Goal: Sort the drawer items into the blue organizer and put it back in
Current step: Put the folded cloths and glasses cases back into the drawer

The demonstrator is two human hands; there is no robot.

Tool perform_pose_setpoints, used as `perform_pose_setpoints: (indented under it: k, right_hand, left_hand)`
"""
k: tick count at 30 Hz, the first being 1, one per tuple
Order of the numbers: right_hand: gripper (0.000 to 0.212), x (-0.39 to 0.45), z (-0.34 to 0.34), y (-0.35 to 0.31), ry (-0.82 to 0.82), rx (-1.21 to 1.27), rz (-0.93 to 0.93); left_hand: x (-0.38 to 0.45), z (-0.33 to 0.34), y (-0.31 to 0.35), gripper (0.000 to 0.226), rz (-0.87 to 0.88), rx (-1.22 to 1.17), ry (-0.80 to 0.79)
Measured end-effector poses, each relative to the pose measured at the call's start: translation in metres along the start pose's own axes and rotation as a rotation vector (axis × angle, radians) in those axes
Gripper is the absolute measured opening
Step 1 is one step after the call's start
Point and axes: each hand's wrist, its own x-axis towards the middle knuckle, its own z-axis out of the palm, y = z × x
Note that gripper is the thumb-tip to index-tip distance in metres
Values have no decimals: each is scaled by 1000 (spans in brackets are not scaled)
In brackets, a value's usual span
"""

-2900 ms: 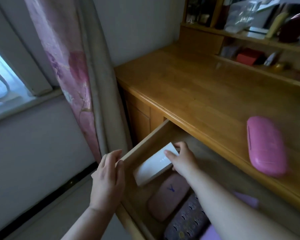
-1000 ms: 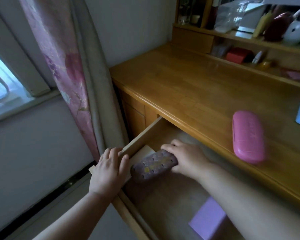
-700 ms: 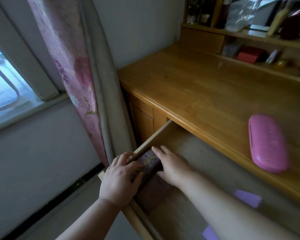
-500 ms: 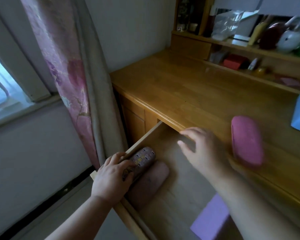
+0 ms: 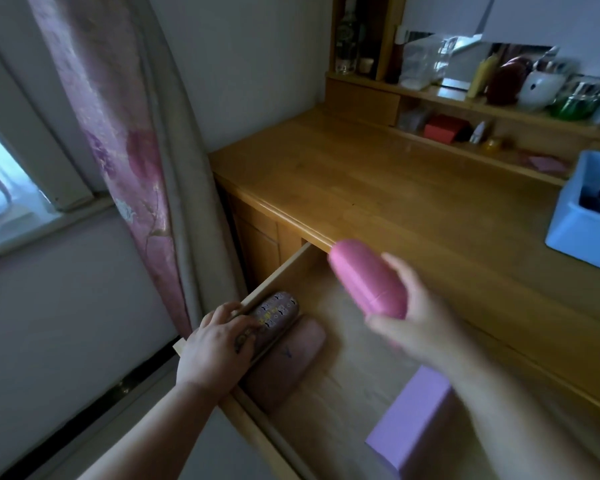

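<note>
The wooden drawer (image 5: 333, 368) stands pulled out under the desk. My right hand (image 5: 413, 323) grips a bright pink hard case (image 5: 364, 278) and holds it in the air above the drawer. My left hand (image 5: 215, 344) rests on the drawer's left front corner, its fingers on a dark patterned case (image 5: 276, 311) that lies along the left wall. A plain dusty-pink case (image 5: 284, 362) lies beside the patterned one. A purple box (image 5: 413, 420) sits further right in the drawer. The blue organizer (image 5: 586, 220) stands on the desk at the right edge with dark items inside.
The wooden desk top (image 5: 378, 188) stretches behind the drawer. Shelves (image 5: 465, 98) at the back hold bottles, jars and a red box. A pink floral curtain (image 5: 118, 150) and a window hang to the left of the drawer.
My right hand let go of the patterned case in the drawer, reached to the desk top and picked up the bright pink case, now held over the drawer. My left hand stayed at the corner.
</note>
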Motion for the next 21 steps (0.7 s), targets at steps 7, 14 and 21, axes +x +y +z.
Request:
perform_pose_setpoints:
  k: [7, 14, 21]
  right_hand:
    - [98, -9, 126, 9, -151, 363, 452]
    - [87, -17, 160, -8, -209, 136, 352]
    - [46, -20, 152, 3, -441, -241, 189]
  left_hand:
    - [1, 4, -4, 22, -5, -3, 26]
    - [1, 4, -4, 19, 1, -36, 21]
    - [3, 1, -2, 88, 2, 117, -146]
